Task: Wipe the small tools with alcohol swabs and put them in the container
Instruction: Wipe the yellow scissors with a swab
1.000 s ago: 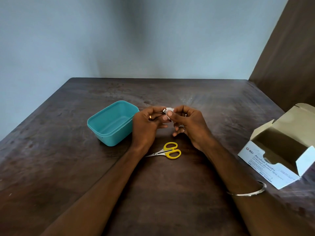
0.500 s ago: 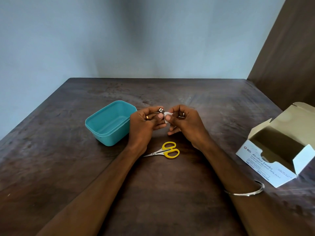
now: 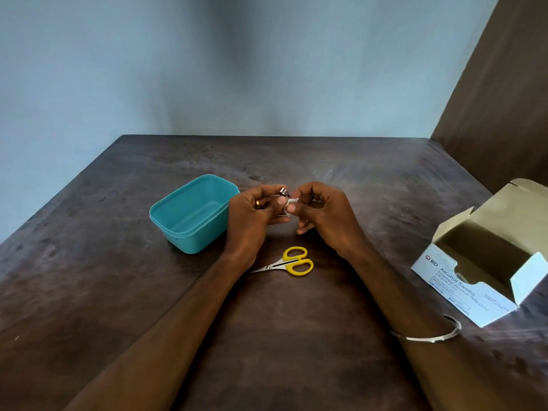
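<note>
My left hand (image 3: 252, 218) grips a small metal nail clipper (image 3: 283, 191); only its shiny end shows above my fingers. My right hand (image 3: 323, 215) pinches a white alcohol swab (image 3: 289, 204) and presses it against the clipper's side. Both hands hover above the table's middle, just right of an empty teal plastic container (image 3: 178, 223). A small pair of scissors with yellow handles (image 3: 289, 264) lies shut on the table below my hands, blades pointing left.
An open cardboard box of alcohol swabs (image 3: 462, 280) lies at the right, flaps up. The dark wooden table (image 3: 103, 292) meets a pale wall at the back and a brown panel at the right. A metal bangle (image 3: 427, 336) circles my right wrist.
The swab has slid down along the clipper, from its tip to lower on its side. Both hands have shifted slightly left. The scissors, container and box have not moved.
</note>
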